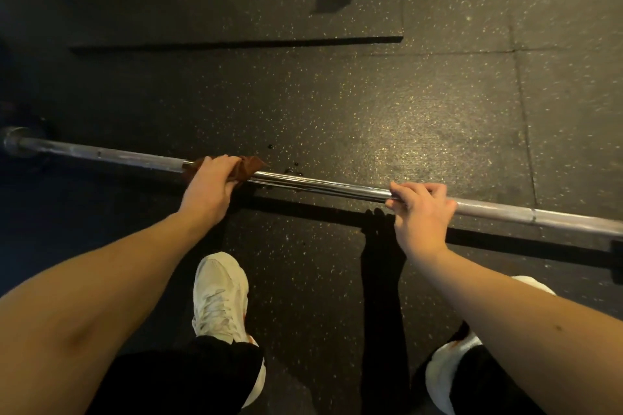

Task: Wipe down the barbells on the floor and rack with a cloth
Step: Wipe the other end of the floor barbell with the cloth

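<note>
A: Where's the bar?

B: The long chrome steel barbell (320, 184) runs from nine o'clock to about four o'clock across the dark speckled rubber floor (371, 118). It looks raised a little, with its shadow lying below it, though I can't tell what carries its ends.

A: And the hands?

B: The left hand (209, 187) is clamped over the small rust-brown cloth (247, 167), which is wrapped on the shaft left of centre. The right hand (419, 209) is closed bare on the bar toward three o'clock, steadying it.

A: How should the wipe go?

B: I'd keep the cloth folded round the shaft, press firmly and draw it along in overlapping strokes while the right hand stops the bar rolling. A few dark drips (291, 170) sit on the floor just past the cloth, so don't over-wet it.

A: Any containers?

B: None visible. No bottle, no bucket.
</note>
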Demonstrator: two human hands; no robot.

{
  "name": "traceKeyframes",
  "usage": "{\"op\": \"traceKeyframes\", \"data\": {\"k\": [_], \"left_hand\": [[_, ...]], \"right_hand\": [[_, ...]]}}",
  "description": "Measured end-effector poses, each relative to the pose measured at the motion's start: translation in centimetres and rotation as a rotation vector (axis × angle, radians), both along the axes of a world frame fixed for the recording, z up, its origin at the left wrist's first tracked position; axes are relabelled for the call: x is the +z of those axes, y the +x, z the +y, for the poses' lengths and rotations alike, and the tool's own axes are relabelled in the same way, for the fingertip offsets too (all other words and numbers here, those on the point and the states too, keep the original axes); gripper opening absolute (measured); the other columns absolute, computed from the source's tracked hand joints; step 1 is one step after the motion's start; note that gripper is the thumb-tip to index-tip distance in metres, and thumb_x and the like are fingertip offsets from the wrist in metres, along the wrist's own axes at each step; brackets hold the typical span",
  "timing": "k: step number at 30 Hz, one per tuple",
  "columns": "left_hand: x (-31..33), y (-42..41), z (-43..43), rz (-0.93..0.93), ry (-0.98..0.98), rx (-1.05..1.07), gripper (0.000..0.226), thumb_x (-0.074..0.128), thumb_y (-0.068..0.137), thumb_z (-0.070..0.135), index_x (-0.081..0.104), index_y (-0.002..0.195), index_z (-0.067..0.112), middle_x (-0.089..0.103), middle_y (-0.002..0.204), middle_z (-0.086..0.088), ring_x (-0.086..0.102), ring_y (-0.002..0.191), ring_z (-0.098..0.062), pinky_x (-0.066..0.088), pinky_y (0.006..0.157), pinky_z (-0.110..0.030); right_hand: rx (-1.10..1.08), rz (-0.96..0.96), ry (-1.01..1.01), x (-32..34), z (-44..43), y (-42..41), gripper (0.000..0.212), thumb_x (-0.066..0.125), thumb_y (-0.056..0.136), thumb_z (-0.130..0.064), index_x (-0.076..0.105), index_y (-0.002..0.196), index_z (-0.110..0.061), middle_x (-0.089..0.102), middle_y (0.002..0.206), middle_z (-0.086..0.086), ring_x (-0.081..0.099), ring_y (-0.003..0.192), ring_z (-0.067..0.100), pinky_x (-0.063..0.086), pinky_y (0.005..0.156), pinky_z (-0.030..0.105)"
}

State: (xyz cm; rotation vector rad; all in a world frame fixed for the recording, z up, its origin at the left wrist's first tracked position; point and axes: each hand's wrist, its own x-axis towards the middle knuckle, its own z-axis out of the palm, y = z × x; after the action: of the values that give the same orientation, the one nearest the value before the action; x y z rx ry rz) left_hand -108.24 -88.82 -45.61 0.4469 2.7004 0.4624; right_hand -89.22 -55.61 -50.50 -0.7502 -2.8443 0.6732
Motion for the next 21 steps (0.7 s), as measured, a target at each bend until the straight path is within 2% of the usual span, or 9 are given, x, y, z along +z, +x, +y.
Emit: {"op": "traceKeyframes", "data": {"k": [3, 6, 9, 11, 13, 16, 21], "left_hand": [[-0.8, 2.7, 5.8, 0.009, 0.047, -0.154, 0.033, 0.056, 0.098, 0.023, 0.056, 0.128, 0.037, 0.063, 0.122, 0.014, 0.057, 0.124, -0.011, 0.039, 0.117, -0.045], [-1.2, 6.0, 12.3, 0.048, 0.114, -0.269, 0.023, 0.052, 0.096, 0.022, 0.061, 0.116, 0.030, 0.066, 0.110, 0.008, 0.061, 0.109, -0.014, 0.048, 0.105, -0.041], [-1.7, 8.3, 17.8, 0.102, 0.095, -0.390, 0.023, 0.058, 0.094, 0.017, 0.061, 0.117, 0.022, 0.067, 0.111, -0.002, 0.061, 0.104, -0.025, 0.047, 0.096, -0.044], [-2.0, 9.6, 21.6, 0.127, 0.031, -0.504, 0.026, 0.061, 0.094, 0.019, 0.058, 0.120, 0.021, 0.067, 0.112, -0.003, 0.060, 0.104, -0.028, 0.044, 0.091, -0.042], [-2.3, 11.0, 25.3, 0.139, -0.009, -0.603, 0.032, 0.062, 0.095, 0.021, 0.055, 0.126, 0.020, 0.065, 0.118, -0.003, 0.060, 0.109, -0.028, 0.041, 0.093, -0.041], [-2.5, 11.9, 27.8, 0.145, 0.001, -0.637, 0.041, 0.065, 0.093, 0.020, 0.051, 0.132, 0.020, 0.064, 0.124, -0.002, 0.058, 0.114, -0.026, 0.041, 0.097, -0.040], [-1.9, 9.8, 23.7, 0.093, 0.043, -0.580, 0.027, 0.061, 0.094, 0.023, 0.055, 0.121, 0.027, 0.066, 0.112, 0.001, 0.062, 0.105, -0.023, 0.047, 0.093, -0.040]], "right_hand": [[0.032, -0.040, -0.029, 0.7, 0.3, 0.0, 0.028, 0.075, 0.092, -0.025, 0.075, 0.120, -0.025, 0.072, 0.116, -0.009, 0.048, 0.110, 0.026, 0.032, 0.082, 0.044], [0.056, -0.101, -0.072, 1.4, 0.8, 0.0, 0.035, 0.071, 0.095, -0.028, 0.069, 0.130, -0.024, 0.068, 0.123, -0.009, 0.046, 0.114, 0.024, 0.031, 0.086, 0.042], [0.116, -0.074, -0.119, 1.7, 2.4, 0.5, 0.050, 0.073, 0.092, -0.012, 0.060, 0.141, -0.015, 0.065, 0.128, 0.000, 0.046, 0.116, 0.027, 0.038, 0.096, 0.040], [0.157, -0.035, -0.141, 1.8, 4.0, 1.2, 0.053, 0.071, 0.087, 0.001, 0.061, 0.138, -0.009, 0.064, 0.128, 0.006, 0.046, 0.115, 0.027, 0.039, 0.102, 0.034], [0.148, -0.031, -0.099, 1.9, 5.8, 1.8, 0.056, 0.070, 0.081, 0.007, 0.063, 0.135, -0.008, 0.064, 0.128, 0.008, 0.048, 0.115, 0.029, 0.043, 0.101, 0.038], [0.096, -0.097, -0.083, 2.3, 7.4, 2.3, 0.061, 0.069, 0.080, 0.005, 0.059, 0.139, -0.008, 0.060, 0.133, 0.011, 0.050, 0.120, 0.033, 0.043, 0.103, 0.045], [0.074, -0.199, -0.037, 2.9, 6.6, 1.7, 0.066, 0.068, 0.086, 0.000, 0.051, 0.148, -0.016, 0.053, 0.142, 0.005, 0.045, 0.129, 0.029, 0.033, 0.103, 0.043]]}}
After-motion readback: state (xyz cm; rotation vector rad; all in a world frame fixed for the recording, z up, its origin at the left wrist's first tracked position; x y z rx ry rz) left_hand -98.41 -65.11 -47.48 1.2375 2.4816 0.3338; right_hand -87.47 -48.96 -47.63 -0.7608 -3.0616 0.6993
